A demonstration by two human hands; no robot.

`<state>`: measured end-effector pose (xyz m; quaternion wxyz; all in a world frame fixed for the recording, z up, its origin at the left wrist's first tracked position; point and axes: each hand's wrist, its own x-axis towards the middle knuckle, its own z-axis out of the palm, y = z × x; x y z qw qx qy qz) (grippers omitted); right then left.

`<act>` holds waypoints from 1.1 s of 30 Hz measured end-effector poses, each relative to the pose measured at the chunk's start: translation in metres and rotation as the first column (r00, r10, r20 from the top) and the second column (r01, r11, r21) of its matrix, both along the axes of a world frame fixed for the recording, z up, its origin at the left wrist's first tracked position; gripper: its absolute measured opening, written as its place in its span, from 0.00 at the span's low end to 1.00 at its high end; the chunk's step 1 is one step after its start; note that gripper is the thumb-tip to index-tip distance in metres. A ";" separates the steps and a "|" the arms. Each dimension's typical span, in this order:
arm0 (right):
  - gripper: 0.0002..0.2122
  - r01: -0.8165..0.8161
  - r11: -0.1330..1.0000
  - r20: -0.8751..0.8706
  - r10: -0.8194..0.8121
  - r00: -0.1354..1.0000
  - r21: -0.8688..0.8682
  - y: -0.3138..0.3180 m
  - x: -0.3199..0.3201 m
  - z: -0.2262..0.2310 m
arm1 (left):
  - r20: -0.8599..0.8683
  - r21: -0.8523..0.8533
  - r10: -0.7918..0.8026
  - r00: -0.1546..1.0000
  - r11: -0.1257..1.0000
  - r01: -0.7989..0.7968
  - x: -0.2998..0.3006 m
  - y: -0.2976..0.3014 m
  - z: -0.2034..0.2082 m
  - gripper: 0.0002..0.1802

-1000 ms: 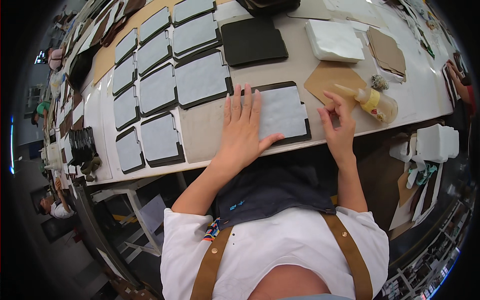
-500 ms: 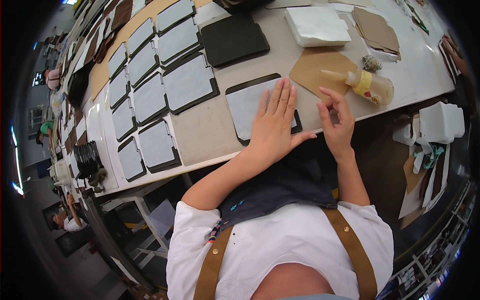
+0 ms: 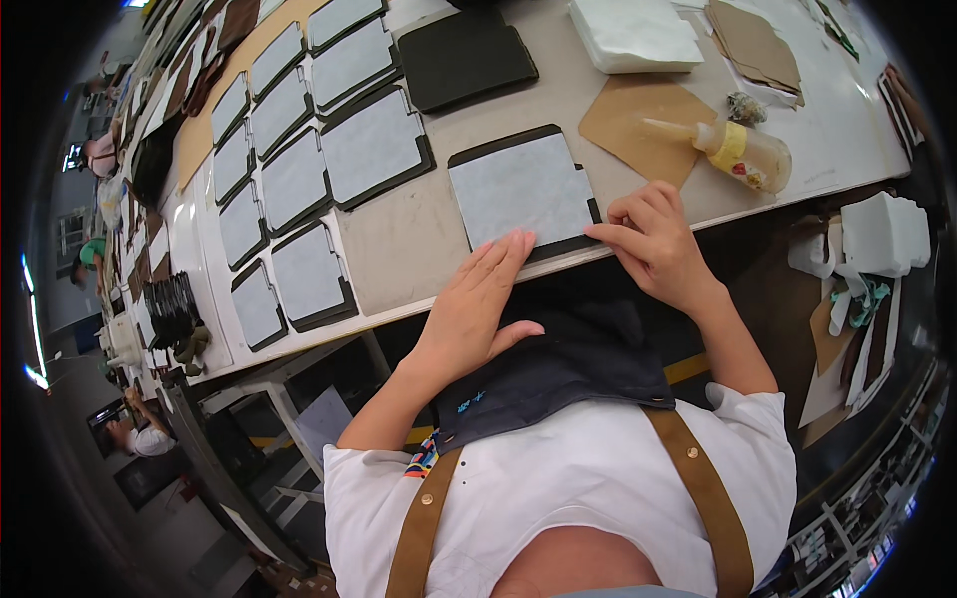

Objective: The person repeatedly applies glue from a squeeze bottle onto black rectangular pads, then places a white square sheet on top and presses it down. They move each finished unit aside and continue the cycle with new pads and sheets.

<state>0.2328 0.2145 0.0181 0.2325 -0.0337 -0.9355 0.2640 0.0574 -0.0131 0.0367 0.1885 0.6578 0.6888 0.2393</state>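
Observation:
In front of me at the table's near edge lies a black panel faced with a whitish sheet; black strips show along its far, right and near edges. My left hand rests its outstretched fingertips on the near left part of that panel, thumb spread away over the edge. At the near right corner, my right hand has its fingers curled, with the tips pinched at the black border.
Similar white-faced black panels stand in rows to the left. Behind are a black stack and a white sheet stack. At right lie tan paper, a glue bottle and brown pieces.
My left hand has slid off the middle of the sheet toward its near left edge. My right hand has curled its fingers and come to the panel's near right corner.

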 end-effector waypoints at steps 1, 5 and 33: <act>0.11 -0.011 0.999 0.016 0.011 1.000 0.033 0.000 0.000 0.001 | -0.006 0.033 0.026 1.000 0.999 -0.025 -0.002 -0.006 -0.001 0.55; 0.10 0.021 0.999 0.018 -0.021 1.000 0.028 0.003 0.004 0.001 | -0.016 0.168 0.145 0.989 0.976 -0.140 -0.013 -0.025 -0.011 0.50; 0.11 -0.128 0.912 0.097 0.097 0.991 0.391 0.005 0.000 0.015 | 0.397 0.283 0.424 0.814 0.787 -0.548 -0.017 -0.043 -0.023 0.19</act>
